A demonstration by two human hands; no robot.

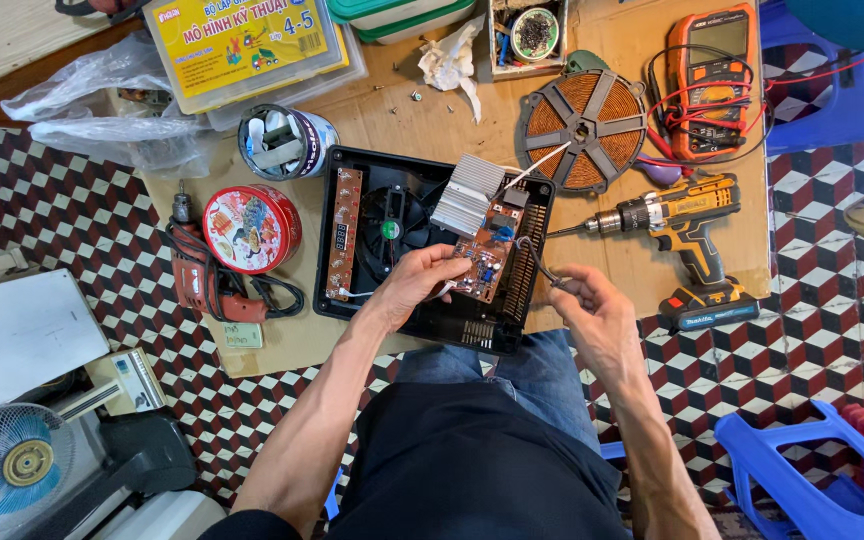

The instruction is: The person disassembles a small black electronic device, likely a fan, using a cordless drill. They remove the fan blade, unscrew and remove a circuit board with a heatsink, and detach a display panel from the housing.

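Cardboard sheeting (432,120) covers a low work surface above a checkered tile floor (82,200), and from my remote seat I look straight down at it. At the centre lies an open black appliance housing (352,300), and over its right half sits a brown circuit board (487,255) with a ribbed silver heat sink (466,194) at its upper end. My left hand (422,280) rests on the board's lower left edge, fingers curled and pinching that edge. My right hand (592,305) is just off the housing's right side, thumb and forefinger pressed together on a thin dark wire (532,255) that loops back up to the board. Inside the housing I see a black fan (389,230) to the left of the board and a narrow brown control strip (343,232) along the left wall. Right of the housing lies a yellow cordless drill (677,225), its bit pointing at the housing. Above it rest a copper induction coil (582,128) and an orange multimeter (714,80) with red leads. To the left stand a red round tin (250,228), a red corded drill (202,285) and a roll of tape (284,140). Blue plastic stools (802,470) sit at the right.
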